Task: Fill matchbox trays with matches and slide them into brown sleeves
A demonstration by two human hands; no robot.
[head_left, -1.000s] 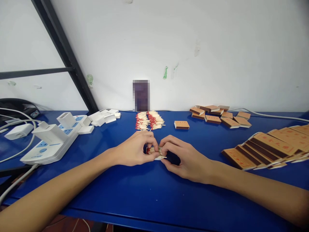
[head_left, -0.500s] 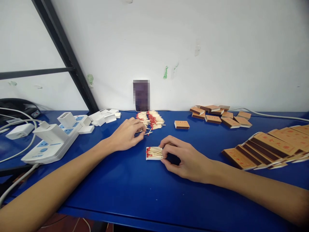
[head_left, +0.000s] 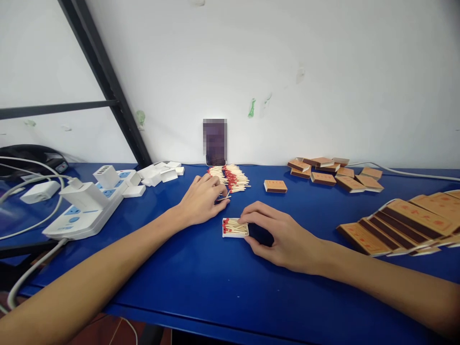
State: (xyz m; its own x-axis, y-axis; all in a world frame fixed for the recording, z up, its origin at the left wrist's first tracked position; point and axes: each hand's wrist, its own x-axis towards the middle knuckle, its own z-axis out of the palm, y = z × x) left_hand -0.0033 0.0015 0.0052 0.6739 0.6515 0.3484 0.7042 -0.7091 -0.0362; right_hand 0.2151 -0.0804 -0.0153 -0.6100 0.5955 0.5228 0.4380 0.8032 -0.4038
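Observation:
A small white matchbox tray (head_left: 235, 228) filled with red-tipped matches lies on the blue table (head_left: 215, 282). My right hand (head_left: 278, 235) curls beside it, fingertips pinching the tray's right end. My left hand (head_left: 203, 199) reaches up to the near edge of a pile of loose matches (head_left: 230, 177), its fingers closed on a few of them.
Several empty white trays (head_left: 160, 173) sit at the back left by a white power strip with chargers (head_left: 89, 201) and cables. A single brown matchbox (head_left: 275, 186) lies mid-table, a heap of matchboxes (head_left: 334, 172) at the back right, and overlapping sleeves (head_left: 402, 223) on the right. A blurred dark object (head_left: 214, 142) leans on the wall.
My left hand left the tray, where both hands were pressed together, and moved back to the match pile. My right hand stayed on the tray. The view shifted slightly.

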